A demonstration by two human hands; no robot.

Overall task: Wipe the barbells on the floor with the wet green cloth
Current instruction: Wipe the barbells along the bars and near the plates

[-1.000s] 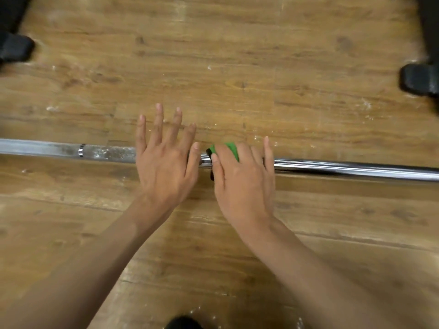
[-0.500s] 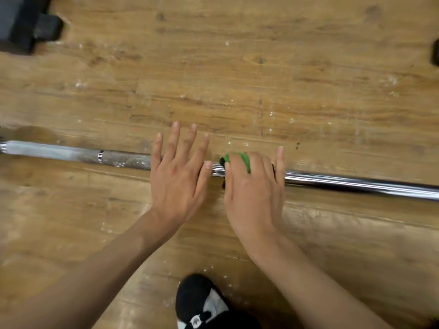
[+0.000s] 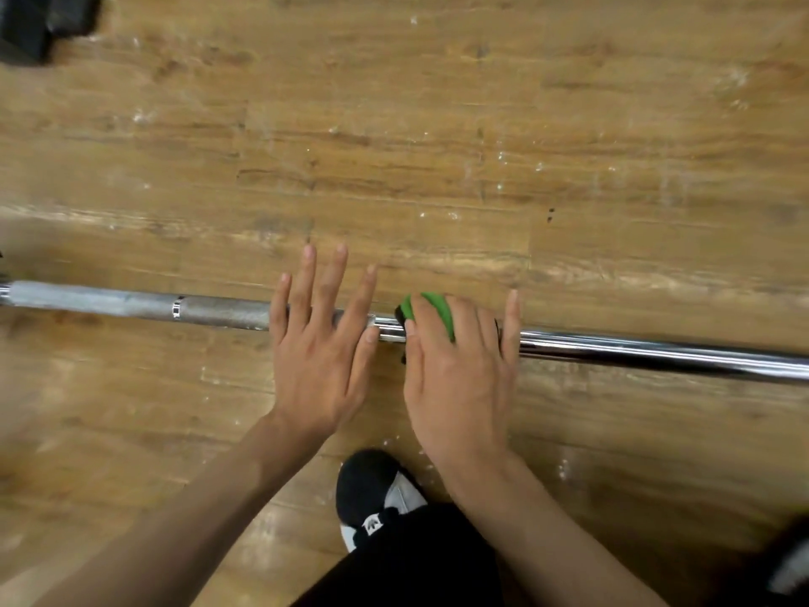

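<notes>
Far left, up in the corner, a dark block (image 3: 39,24) sits on the wooden floor (image 3: 481,124), out of the play. Below it the barbell (image 3: 131,302) comes in from the left edge and lies on the floor, its long axis running straight across the view, left to right, dipping a little toward the right. This end is dull and grey, with a ring mark.

Next, the left grip (image 3: 321,361): fingers straight and spread, palm flat across the bar, clamped on nothing. It reads as a steadying hand that stops the bar rolling.

Just beside it, nearly thumb to thumb, a green cloth (image 3: 431,306) is bunched on top of the bar. The right grip (image 3: 459,378) is on it, fingers bent over cloth and bar, pressing it down, little finger stretched out straight.

Here's what matters: the cloth hand sits where grey meets shine. To its right runs a long bright chrome stretch (image 3: 656,352); to its left, the dull length lies under and beyond the flat hand. Any stroke has to slide along the bar's axis, and the right hand is the one to make it. Going left, I reckon, the flat hand must clear the way first.

Below, between the wrists, a black-and-white shoe (image 3: 372,492).
</notes>
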